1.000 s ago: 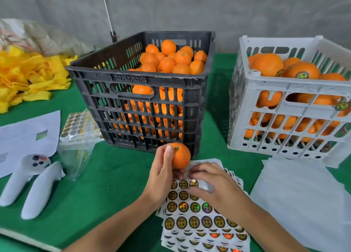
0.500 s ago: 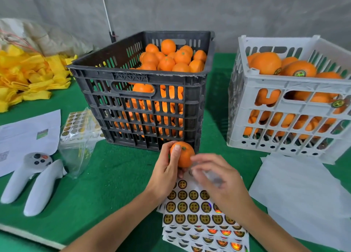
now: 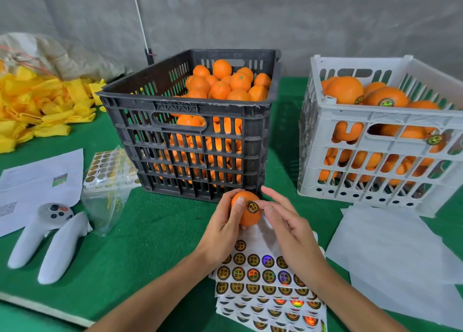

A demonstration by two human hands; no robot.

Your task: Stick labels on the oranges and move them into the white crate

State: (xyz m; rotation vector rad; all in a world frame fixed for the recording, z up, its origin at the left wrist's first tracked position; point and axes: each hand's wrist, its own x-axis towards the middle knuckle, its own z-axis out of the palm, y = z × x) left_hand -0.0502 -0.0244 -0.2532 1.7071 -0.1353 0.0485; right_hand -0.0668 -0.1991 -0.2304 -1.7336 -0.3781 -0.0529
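Left hand [image 3: 223,227] grips smooth round orange [image 3: 246,212], bearing a glossy circular label [image 3: 253,207], before the slotted black plastic crate [image 3: 190,141]; right hand [image 3: 288,227] beside it, fingers loosely spread, fingertip touching the label's edge.

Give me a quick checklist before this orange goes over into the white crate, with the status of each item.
1. Label on the orange: ok, a round sticker sits on its upper face.
2. Label pressed flat all round: cannot tell, its edges are too small to judge.
3. Hold on the orange: ok, the left hand grips it with the thumb on top.
4. Right hand free of the fruit: ok, its fingers are relaxed beside the orange; contact cannot be told.
5. Room in the white crate: ok, though the oranges already reach its rim at the back.
6. Path to the crate: ok, only green cloth and white paper sheets lie between.
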